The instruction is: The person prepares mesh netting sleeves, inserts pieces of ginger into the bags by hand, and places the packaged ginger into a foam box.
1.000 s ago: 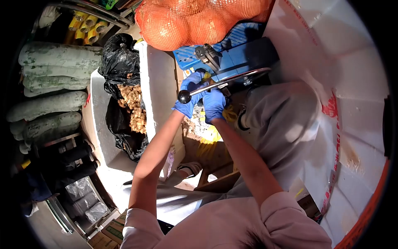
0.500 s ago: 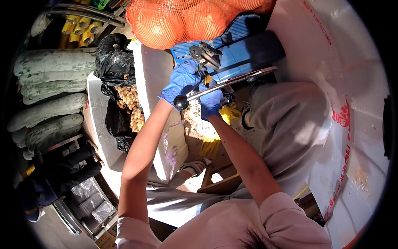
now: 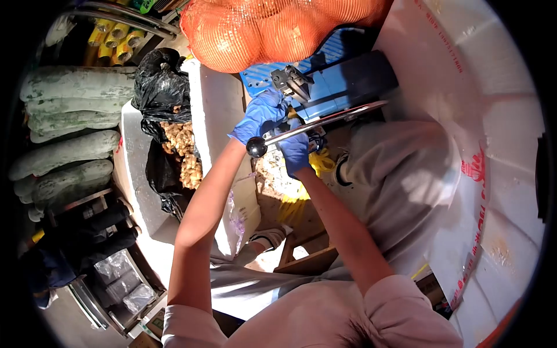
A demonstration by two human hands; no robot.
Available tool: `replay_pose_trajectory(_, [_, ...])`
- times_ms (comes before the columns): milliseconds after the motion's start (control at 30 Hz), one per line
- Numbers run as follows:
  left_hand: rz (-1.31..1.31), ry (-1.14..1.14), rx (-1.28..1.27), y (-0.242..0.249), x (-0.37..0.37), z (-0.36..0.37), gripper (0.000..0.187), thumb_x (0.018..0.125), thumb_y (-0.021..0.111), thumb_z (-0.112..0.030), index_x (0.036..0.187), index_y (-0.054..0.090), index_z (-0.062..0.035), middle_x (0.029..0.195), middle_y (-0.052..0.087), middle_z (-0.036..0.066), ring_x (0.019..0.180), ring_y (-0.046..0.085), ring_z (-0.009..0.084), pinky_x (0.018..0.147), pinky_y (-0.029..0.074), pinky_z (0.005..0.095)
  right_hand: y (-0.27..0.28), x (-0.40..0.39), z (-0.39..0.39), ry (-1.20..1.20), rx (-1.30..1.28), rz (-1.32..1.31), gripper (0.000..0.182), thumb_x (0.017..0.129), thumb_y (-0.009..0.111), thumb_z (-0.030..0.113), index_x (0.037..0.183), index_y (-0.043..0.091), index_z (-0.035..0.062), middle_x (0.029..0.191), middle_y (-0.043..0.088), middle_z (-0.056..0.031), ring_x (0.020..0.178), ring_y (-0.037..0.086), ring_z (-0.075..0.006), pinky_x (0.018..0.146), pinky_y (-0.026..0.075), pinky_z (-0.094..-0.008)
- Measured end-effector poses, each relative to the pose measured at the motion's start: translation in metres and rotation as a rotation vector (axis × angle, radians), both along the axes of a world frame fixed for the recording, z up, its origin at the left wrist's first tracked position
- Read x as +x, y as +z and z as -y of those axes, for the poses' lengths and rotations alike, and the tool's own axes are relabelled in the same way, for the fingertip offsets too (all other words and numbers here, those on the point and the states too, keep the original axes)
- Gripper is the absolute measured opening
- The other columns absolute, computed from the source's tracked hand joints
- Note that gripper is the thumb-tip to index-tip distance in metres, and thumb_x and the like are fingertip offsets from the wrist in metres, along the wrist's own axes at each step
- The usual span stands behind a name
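My left hand (image 3: 262, 116), in a blue glove, is closed beside the black metal head (image 3: 292, 81) of a blue machine (image 3: 339, 87). My right hand (image 3: 295, 149), also gloved in blue, is close below it with its fingers curled up toward the left fingers. What either hand grips is hidden between them. A metal lever (image 3: 325, 120) with a black ball knob (image 3: 256, 147) crosses above my right hand, its knob near my left wrist. Bright yellow strips (image 3: 296, 200) lie below my right hand.
An orange net sack (image 3: 278, 32) bulges behind the machine. On the left, a white foam box (image 3: 217, 116) stands near ginger (image 3: 188, 153) and black plastic bags (image 3: 162, 81). Large pale-green gourds (image 3: 75, 119) lie further left. White sheeting (image 3: 464, 145) rises on the right.
The whole view has shifted slightly. Both hands stay together beside the metal head; a brownish-yellow bit that showed between them is now mostly hidden.
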State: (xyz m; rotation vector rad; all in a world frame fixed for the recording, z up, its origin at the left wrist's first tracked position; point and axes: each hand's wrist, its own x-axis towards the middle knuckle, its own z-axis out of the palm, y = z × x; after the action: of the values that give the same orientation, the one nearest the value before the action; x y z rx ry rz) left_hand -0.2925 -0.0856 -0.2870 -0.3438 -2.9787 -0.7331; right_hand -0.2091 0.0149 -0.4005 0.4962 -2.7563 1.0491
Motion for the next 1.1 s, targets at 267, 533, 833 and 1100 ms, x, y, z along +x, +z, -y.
replay_pose_trajectory(267, [0.154, -0.052, -0.141, 0.012, -0.003, 0.003, 0.027, 0.078, 0.047, -0.025, 0.07, 0.054, -0.0005, 0.061, 0.052, 0.02, 0.062, 0.051, 0.0355, 0.058, 0.04, 0.0416, 0.182, 0.039, -0.058, -0.044, -0.259, -0.165, 0.021, 0.067, 0.063, 0.018, 0.076, 0.051, 0.003, 0.073, 0.049, -0.01, 0.063, 0.048, -0.0278, 0.062, 0.041, -0.0374])
replay_pose_trajectory(533, [0.066, -0.252, 0.045, -0.002, -0.014, 0.02, 0.016, 0.076, 0.05, -0.019, 0.08, 0.058, -0.0049, 0.074, 0.056, 0.016, 0.066, 0.054, 0.0308, 0.059, 0.043, 0.0374, 0.207, -0.03, -0.023, 0.558, 0.581, -0.139, 0.013, 0.064, 0.058, 0.016, 0.071, 0.053, 0.0058, 0.073, 0.058, -0.0123, 0.07, 0.057, -0.0243, 0.065, 0.044, -0.0334])
replay_pose_trajectory(833, [0.207, -0.192, 0.2, -0.014, -0.012, 0.021, 0.02, 0.076, 0.046, -0.022, 0.086, 0.056, -0.0079, 0.077, 0.057, 0.015, 0.07, 0.056, 0.0295, 0.063, 0.044, 0.0372, 0.088, -0.002, 0.081, 1.211, 1.182, -0.298, 0.026, 0.08, 0.044, 0.017, 0.103, 0.054, 0.0089, 0.109, 0.05, -0.0086, 0.101, 0.048, -0.0186, 0.08, 0.04, -0.0309])
replay_pose_trajectory(1100, [-0.017, -0.287, 0.27, -0.03, -0.014, 0.024, 0.018, 0.073, 0.05, -0.02, 0.082, 0.055, -0.0058, 0.08, 0.056, 0.011, 0.076, 0.055, 0.0244, 0.068, 0.043, 0.0335, -0.019, 0.014, 0.112, 0.814, 0.508, 0.527, 0.029, 0.087, 0.029, 0.016, 0.114, 0.037, 0.0091, 0.117, 0.035, -0.0066, 0.107, 0.035, -0.0183, 0.085, 0.031, -0.0294])
